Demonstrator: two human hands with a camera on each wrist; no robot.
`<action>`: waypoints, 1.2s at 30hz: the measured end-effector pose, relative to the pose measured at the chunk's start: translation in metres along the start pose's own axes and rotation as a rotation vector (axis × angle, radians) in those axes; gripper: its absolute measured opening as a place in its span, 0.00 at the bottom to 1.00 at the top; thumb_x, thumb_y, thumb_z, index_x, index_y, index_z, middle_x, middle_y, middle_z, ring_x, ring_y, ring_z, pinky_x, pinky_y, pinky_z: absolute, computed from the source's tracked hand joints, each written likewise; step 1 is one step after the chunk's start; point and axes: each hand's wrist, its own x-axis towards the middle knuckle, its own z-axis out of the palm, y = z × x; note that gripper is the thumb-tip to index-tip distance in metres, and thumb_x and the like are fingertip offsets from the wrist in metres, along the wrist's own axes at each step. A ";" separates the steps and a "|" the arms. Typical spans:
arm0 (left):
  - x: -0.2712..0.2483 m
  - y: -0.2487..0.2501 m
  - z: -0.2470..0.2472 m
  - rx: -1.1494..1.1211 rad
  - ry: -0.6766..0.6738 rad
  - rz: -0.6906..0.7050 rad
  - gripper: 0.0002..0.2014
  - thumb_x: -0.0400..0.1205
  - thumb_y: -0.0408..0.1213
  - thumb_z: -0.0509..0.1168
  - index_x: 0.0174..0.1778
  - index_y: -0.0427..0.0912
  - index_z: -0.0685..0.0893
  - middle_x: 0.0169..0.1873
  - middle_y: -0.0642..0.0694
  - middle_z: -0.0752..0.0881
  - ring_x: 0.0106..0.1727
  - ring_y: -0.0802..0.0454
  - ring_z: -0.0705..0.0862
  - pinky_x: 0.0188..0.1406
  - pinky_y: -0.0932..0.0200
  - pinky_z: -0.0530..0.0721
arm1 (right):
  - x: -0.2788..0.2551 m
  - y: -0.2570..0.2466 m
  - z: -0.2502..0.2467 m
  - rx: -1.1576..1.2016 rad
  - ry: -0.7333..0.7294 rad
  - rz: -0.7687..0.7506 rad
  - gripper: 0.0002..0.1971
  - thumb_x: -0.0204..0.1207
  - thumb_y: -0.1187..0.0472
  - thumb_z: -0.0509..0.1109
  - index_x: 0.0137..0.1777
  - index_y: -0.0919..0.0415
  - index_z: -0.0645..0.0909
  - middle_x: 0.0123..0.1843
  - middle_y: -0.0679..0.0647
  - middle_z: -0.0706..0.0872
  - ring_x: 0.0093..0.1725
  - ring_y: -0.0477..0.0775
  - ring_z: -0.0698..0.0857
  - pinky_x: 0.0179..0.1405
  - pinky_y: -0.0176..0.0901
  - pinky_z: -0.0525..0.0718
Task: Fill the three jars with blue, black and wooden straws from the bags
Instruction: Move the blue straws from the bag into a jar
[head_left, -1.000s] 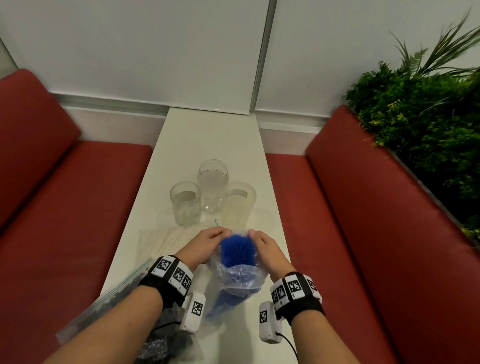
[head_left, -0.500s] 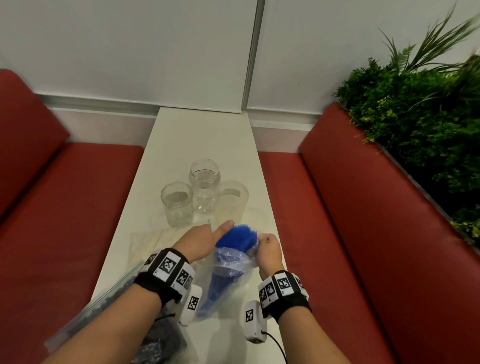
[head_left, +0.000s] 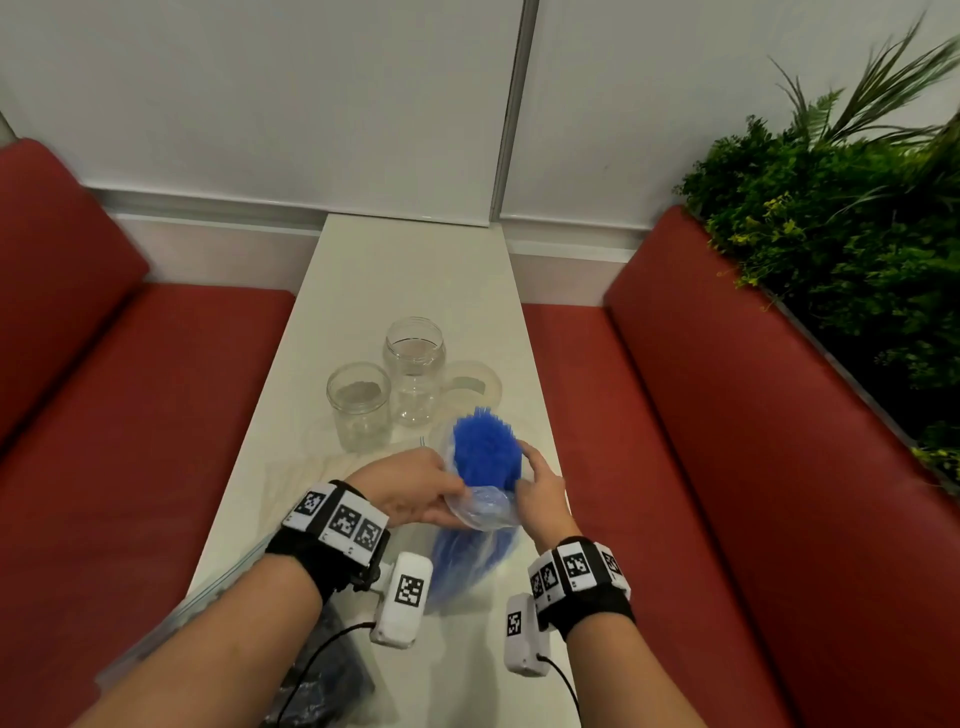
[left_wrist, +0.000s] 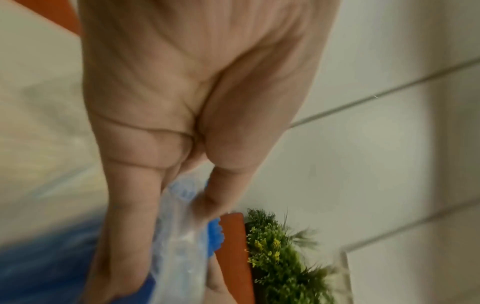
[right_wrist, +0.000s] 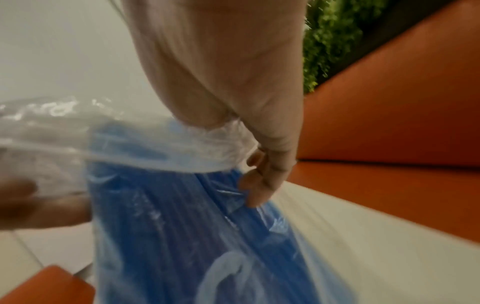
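White table (head_left: 415, 270): blue straws (head_left: 485, 449) between left hand (head_left: 410, 491), right hand (head_left: 540, 493).

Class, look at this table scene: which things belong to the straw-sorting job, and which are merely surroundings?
Part of the job:
- blue straws in their clear plastic bag, gripped by left hand and right hand
- three glass jars
- bag of black straws
- wooden straws

Surroundings:
- red benches
- green plants
- white table
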 end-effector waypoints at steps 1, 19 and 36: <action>0.003 -0.002 0.000 -0.037 0.017 0.028 0.11 0.80 0.20 0.63 0.58 0.22 0.79 0.53 0.28 0.88 0.53 0.38 0.90 0.55 0.47 0.89 | -0.001 -0.001 -0.001 -0.126 -0.032 -0.007 0.28 0.87 0.61 0.57 0.81 0.32 0.68 0.74 0.61 0.69 0.61 0.66 0.81 0.67 0.58 0.84; 0.022 -0.042 -0.005 -0.375 -0.110 0.236 0.26 0.86 0.60 0.54 0.72 0.47 0.79 0.66 0.38 0.85 0.67 0.41 0.84 0.62 0.42 0.84 | -0.015 0.025 0.005 -0.052 -0.219 -0.311 0.35 0.70 0.56 0.81 0.76 0.41 0.71 0.71 0.41 0.70 0.68 0.34 0.77 0.63 0.25 0.76; 0.027 -0.055 -0.044 -0.151 0.498 0.367 0.16 0.85 0.54 0.61 0.48 0.49 0.89 0.46 0.47 0.92 0.51 0.47 0.90 0.58 0.39 0.87 | -0.036 0.014 0.029 0.114 -0.096 -0.380 0.22 0.88 0.57 0.69 0.77 0.35 0.77 0.84 0.38 0.71 0.84 0.52 0.71 0.78 0.41 0.77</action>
